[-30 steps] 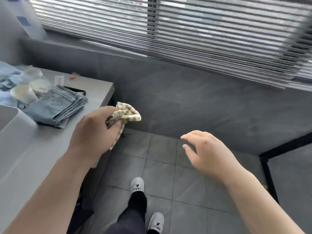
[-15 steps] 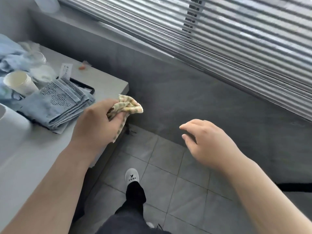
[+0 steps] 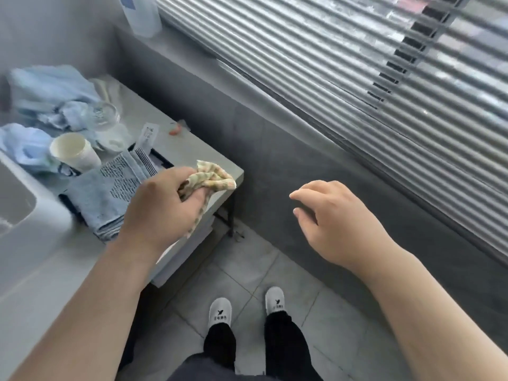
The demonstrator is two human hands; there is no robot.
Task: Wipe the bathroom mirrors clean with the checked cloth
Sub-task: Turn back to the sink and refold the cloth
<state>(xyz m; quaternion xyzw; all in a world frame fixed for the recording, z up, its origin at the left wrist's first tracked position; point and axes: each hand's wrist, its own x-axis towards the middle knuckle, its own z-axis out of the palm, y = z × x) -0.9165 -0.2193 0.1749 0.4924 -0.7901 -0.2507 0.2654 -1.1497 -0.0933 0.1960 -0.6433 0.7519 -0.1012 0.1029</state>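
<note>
Over the counter's end corner, head view: left hand (image 3: 162, 207) grips the bunched checked cloth (image 3: 213, 179), fingers curled round it, thumb pressing from below; a strip of cloth hangs down past the palm. Cloth is in the air just above the grey counter (image 3: 192, 152), near the folded blue towel (image 3: 110, 193). Right hand (image 3: 338, 218) hovers over the floor, well apart from the cloth, fingers loosely bent and slightly apart, holding nothing. On the counter: paper cup (image 3: 73, 152) (lying tilted), glass (image 3: 102, 114), crumpled light-blue cloths (image 3: 46, 92), sink basin (image 3: 16, 199) at left edge. Blinds (image 3: 343, 78) fill upper right. 2 white slippers (image 3: 220, 314) on tiled floor below.
</note>
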